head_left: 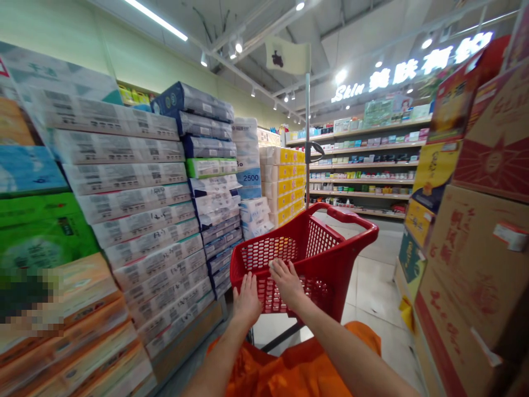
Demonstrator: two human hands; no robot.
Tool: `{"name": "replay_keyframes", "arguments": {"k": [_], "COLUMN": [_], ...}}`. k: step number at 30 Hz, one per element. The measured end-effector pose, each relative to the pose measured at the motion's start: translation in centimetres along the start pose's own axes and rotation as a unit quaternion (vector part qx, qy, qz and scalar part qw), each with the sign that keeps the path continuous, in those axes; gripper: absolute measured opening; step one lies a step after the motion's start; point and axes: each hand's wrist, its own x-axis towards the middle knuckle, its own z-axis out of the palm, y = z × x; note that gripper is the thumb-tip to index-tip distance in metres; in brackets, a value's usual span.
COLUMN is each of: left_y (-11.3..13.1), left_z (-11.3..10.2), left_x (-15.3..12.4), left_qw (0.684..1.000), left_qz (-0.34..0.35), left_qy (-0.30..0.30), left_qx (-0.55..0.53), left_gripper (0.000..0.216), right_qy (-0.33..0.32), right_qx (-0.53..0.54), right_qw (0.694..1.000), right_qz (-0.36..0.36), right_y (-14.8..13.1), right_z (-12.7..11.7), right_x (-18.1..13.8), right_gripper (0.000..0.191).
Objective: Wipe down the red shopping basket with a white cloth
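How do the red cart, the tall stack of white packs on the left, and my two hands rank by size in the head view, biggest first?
1. Stack of white packs
2. Red cart
3. Left hand and right hand: too alike to rank

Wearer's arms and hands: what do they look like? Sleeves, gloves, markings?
Left hand and right hand: human, ungloved. Forearms bare as far as they show: no sleeves, watch, cables or markings visible. Rings: too small to tell. Orange garment below.
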Motion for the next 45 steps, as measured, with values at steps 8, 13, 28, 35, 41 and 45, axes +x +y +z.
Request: {"name": "replay_keyframes", "arguments": {"k": [8,13,28,35,41,45], "left_y": [0.5,1.5,1.8,2.2,1.8,1.9], "left_z": [0.0,-0.2,-0.1,-0.2,0.3,0.4], "left_x": [0.2,0.5,0.4,0.4,0.7,0.6], "left_qw": [1.0,0.999,0.999,1.0,0.999,0.999], "left_qz": [0.002,0.047,0.035,0.022,0.032,0.033], "left_qy": [0.007,0.014,0.016,0.003,0.024,0.016], "left_qx": [0.003,0.01,0.023,0.016,0.036,0.031], "left_gripper": [0.071,0.068,0.07,0.073,0.073,0.073], "right_qy": [0.036,0.007,0.014,0.077,0.026,0.104], "right_qx": [-0.029,-0.005,-0.032,-0.075,-0.034,-0.086], "right_qw": [0.99,1.0,0.998,0.967,0.993,0.969], "right_qz": [0.131,-0.002,0.052,0.231,0.11,0.206], "right_y": [2.5,-0.1,2.9,7.5,5.4,9.0], "right_z": [-0.5,0.6,-1.1,-4.0,-2.4,-4.3], "right_x": [-0.2,0.3,-0.9,-2.1,-1.5,-3.1], "right_gripper": [0.053,0.047,0.052,0.051,0.052,0.048]}}
